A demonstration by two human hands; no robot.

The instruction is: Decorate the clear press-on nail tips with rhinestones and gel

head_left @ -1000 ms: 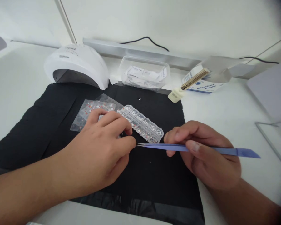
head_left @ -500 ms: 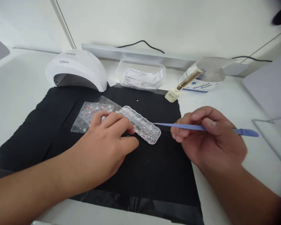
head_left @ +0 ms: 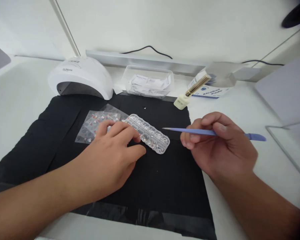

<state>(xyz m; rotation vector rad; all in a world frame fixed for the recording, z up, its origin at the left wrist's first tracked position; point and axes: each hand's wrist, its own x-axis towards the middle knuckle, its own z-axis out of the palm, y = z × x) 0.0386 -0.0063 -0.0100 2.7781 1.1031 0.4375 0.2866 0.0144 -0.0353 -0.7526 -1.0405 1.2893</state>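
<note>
My right hand [head_left: 221,146] grips a pair of blue-violet tweezers [head_left: 203,131], held nearly level with the metal tip pointing left. That tip is close above the right end of a clear compartment case [head_left: 153,137] filled with tiny white and coloured decorations. Over the left end of the case rests my left hand [head_left: 115,153], its fingers bent and its thumb apart from the index finger. Its fingertips are partly hidden, so I cannot tell whether they touch the case. Clear sticker sheets [head_left: 90,124] with red and white designs lie partly beneath this hand.
A black mat [head_left: 165,193] covers the white table. Along the back stand a white nail lamp [head_left: 82,73], a clear tub [head_left: 148,81] of paper packets and an alcohol pad box [head_left: 212,91]. A nail polish bottle [head_left: 182,101] with a gold cap leans before the box.
The tweezers' tip has shifted slightly left and up, away from the case's edge. The left hand keeps nearly the same pose. The whole view has moved a little.
</note>
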